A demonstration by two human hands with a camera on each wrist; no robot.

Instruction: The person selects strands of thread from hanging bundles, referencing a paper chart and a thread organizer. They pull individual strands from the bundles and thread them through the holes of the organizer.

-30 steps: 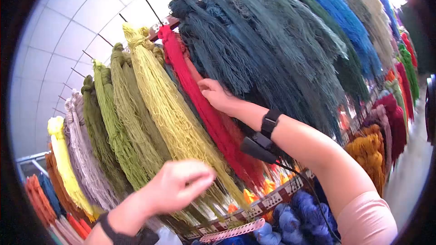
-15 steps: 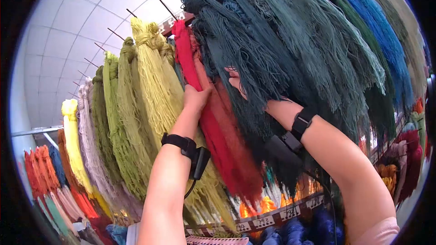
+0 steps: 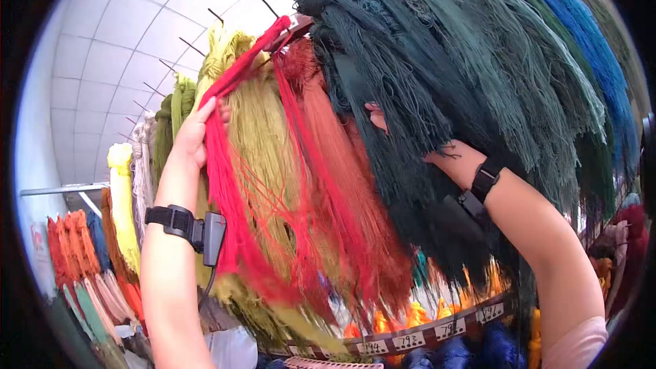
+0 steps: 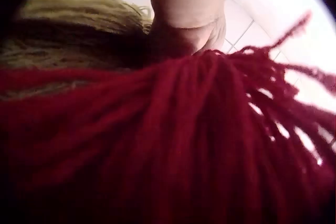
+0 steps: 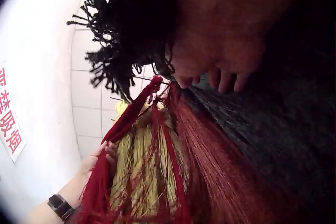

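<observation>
Head view: red skein (image 3: pixel 229 232) passes through the left grip (image 3: pixel 198 133), beside olive skeins (image 3: pixel 263 143)

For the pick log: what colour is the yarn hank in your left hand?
Bright red: the yarn hank held by the left hand shows best in the head view.
</observation>
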